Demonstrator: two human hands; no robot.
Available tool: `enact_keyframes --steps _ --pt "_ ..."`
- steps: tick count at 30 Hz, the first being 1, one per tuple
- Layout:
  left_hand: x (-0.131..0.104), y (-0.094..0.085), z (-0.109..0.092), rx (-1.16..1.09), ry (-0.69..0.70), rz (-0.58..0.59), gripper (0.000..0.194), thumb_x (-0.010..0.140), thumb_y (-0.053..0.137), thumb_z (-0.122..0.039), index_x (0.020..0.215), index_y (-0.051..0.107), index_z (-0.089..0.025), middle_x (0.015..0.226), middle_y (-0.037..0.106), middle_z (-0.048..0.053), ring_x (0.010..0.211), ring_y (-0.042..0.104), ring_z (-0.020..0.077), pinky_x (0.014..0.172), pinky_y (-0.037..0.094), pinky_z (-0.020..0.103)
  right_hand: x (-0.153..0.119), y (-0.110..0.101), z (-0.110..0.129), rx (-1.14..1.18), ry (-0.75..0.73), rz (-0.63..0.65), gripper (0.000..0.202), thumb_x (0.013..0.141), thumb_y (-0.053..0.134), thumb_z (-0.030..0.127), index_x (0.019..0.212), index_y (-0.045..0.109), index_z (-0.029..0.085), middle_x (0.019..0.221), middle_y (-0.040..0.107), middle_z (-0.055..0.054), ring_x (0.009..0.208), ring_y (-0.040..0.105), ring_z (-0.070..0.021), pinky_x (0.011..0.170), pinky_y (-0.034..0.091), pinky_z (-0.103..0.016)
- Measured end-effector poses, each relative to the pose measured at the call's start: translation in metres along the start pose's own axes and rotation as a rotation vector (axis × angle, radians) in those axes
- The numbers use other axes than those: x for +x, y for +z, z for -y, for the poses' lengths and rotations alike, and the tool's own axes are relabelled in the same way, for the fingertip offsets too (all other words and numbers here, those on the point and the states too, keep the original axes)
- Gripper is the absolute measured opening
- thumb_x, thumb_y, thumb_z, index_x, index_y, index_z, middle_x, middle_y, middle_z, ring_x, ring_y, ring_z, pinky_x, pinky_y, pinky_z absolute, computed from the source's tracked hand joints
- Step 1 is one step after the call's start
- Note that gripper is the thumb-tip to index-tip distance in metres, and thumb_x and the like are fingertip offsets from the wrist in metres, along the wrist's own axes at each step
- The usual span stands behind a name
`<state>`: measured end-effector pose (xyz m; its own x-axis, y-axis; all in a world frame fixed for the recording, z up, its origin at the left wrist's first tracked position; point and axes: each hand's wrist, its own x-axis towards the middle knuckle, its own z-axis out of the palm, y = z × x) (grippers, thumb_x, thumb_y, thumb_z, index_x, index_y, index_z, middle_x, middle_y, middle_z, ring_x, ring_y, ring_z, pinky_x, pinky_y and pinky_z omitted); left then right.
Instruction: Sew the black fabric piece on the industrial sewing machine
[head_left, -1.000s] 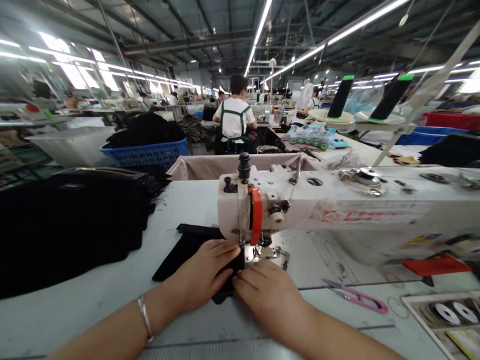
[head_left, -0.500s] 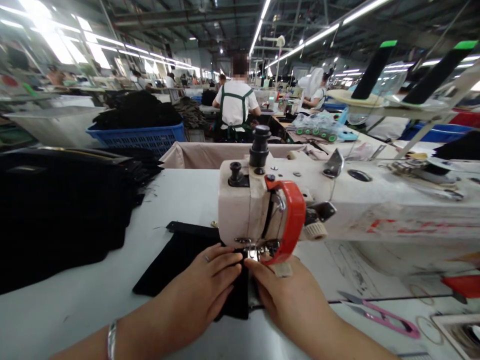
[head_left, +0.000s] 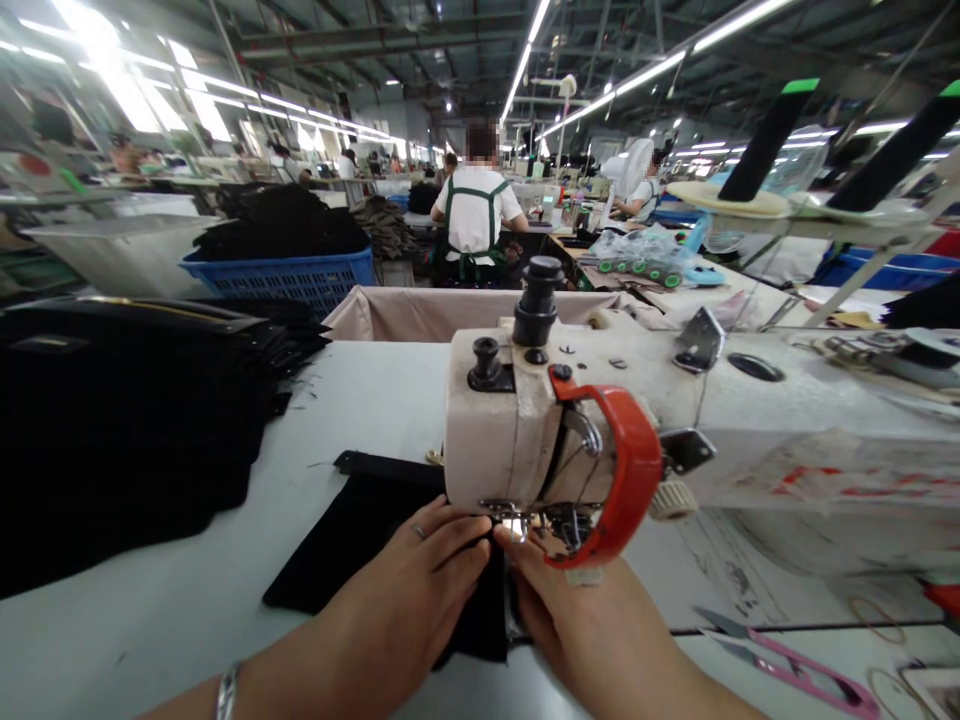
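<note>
My left hand [head_left: 412, 590] lies flat, fingers stretched, on a black fabric piece [head_left: 341, 545]. Its fingertips reach the edge of the cloth beside the presser foot [head_left: 516, 527] of a white sewing machine [head_left: 491, 430]. My right hand [head_left: 592, 610] rests on the other side of the foot, with a forefinger stretched to the same fabric edge. The red guard [head_left: 630, 480] and machine head hide part of the right fingers. Both sets of fingertips nearly meet in front of the needle area, which is partly hidden.
A stack of black pieces [head_left: 120, 440] lies at left on the white table [head_left: 360, 390]. Pink-handled thread snips [head_left: 810, 670] lie at right. Behind the machine are a pink cloth-lined bin [head_left: 420, 315] and a blue crate [head_left: 292, 278]. A person [head_left: 478, 215] sits farther back.
The camera view has shifted slightly, so the machine head appears farther right and lower. Both hands stay at the fabric edge by the presser foot, with little visible movement of the cloth.
</note>
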<state>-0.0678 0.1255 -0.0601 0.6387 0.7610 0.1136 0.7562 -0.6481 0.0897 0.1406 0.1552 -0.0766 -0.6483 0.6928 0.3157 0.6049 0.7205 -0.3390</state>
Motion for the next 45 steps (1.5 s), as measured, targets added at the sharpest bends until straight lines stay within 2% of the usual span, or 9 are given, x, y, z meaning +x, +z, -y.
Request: enact_keyframes --steps 6,11,18,24,28,32,35,42,45 --pt "0.001 -0.002 0.000 -0.014 0.004 0.017 0.038 0.089 0.052 -0.013 0.126 0.059 -0.016 0.128 0.064 0.009 0.130 0.048 0.0242 0.116 0.032 0.041 0.002 0.003 -0.001 0.051 0.105 -0.002 0.025 0.089 0.046 0.012 0.101 0.065 0.020 0.090 0.069 -0.008 0.083 0.065 -0.0273 0.079 0.055 -0.046" --pt "0.005 -0.004 -0.001 -0.008 0.020 0.012 0.038 0.090 0.052 -0.016 0.127 0.058 -0.016 0.127 0.064 0.009 0.129 0.049 0.0252 0.116 0.031 0.044 0.004 0.003 -0.004 0.081 0.062 -0.055 0.030 0.091 0.046 0.010 0.111 0.065 0.022 0.094 0.071 -0.006 0.080 0.065 -0.0243 0.073 0.056 -0.039" --pt "0.005 -0.003 -0.004 0.006 0.018 -0.015 0.034 0.091 0.051 -0.016 0.124 0.060 -0.016 0.127 0.064 0.009 0.129 0.049 0.0256 0.116 0.030 0.045 0.000 0.005 -0.006 0.007 0.047 -0.059 0.027 0.091 0.047 0.013 0.106 0.069 0.020 0.080 0.069 -0.007 0.069 0.064 -0.0254 0.062 0.055 -0.038" --pt "0.005 -0.005 -0.003 -0.011 0.006 -0.011 0.035 0.091 0.049 -0.014 0.124 0.061 -0.017 0.126 0.064 0.008 0.127 0.050 0.0236 0.115 0.032 0.044 0.001 0.006 -0.005 0.020 0.063 -0.044 0.025 0.088 0.049 0.011 0.101 0.068 0.019 0.089 0.070 -0.009 0.076 0.065 -0.0259 0.076 0.057 -0.045" --pt "0.004 -0.004 -0.001 -0.021 0.006 0.012 0.035 0.091 0.050 -0.017 0.124 0.060 -0.017 0.126 0.064 0.009 0.128 0.049 0.0244 0.115 0.033 0.044 0.000 0.004 -0.003 0.057 0.082 -0.038 0.031 0.089 0.047 0.010 0.113 0.066 0.019 0.097 0.070 -0.010 0.091 0.067 -0.0280 0.084 0.056 -0.048" --pt "0.004 -0.003 -0.001 -0.039 -0.024 0.013 0.035 0.089 0.052 -0.015 0.123 0.062 -0.017 0.126 0.064 0.009 0.130 0.047 0.0253 0.116 0.032 0.045 0.000 0.002 0.002 0.056 0.001 -0.041 0.042 0.088 0.044 0.005 0.126 0.059 0.018 0.114 0.068 -0.012 0.101 0.065 -0.0286 0.088 0.055 -0.048" --pt "0.004 -0.004 -0.001 -0.067 -0.026 0.007 0.034 0.089 0.053 -0.014 0.121 0.063 -0.018 0.124 0.065 0.009 0.131 0.046 0.0261 0.116 0.031 0.047 0.002 0.004 0.005 0.076 0.048 -0.032 0.045 0.086 0.045 0.004 0.127 0.057 0.019 0.119 0.066 -0.011 0.104 0.064 -0.0284 0.090 0.054 -0.047" --pt "0.005 -0.007 0.000 -0.073 0.001 0.031 0.033 0.090 0.052 -0.014 0.120 0.064 -0.020 0.125 0.064 0.007 0.130 0.047 0.0253 0.116 0.032 0.046 -0.002 0.004 0.000 0.077 0.126 -0.044 0.030 0.088 0.045 0.009 0.106 0.067 0.017 0.091 0.069 -0.011 0.084 0.067 -0.0267 0.078 0.059 -0.046" --pt "0.004 -0.004 0.000 -0.083 0.004 0.010 0.030 0.090 0.053 -0.015 0.117 0.066 -0.020 0.124 0.065 0.007 0.129 0.047 0.0250 0.116 0.031 0.045 -0.004 0.004 -0.001 0.035 0.089 -0.034 0.031 0.089 0.044 0.010 0.110 0.066 0.015 0.085 0.068 -0.012 0.081 0.067 -0.0281 0.076 0.058 -0.049"
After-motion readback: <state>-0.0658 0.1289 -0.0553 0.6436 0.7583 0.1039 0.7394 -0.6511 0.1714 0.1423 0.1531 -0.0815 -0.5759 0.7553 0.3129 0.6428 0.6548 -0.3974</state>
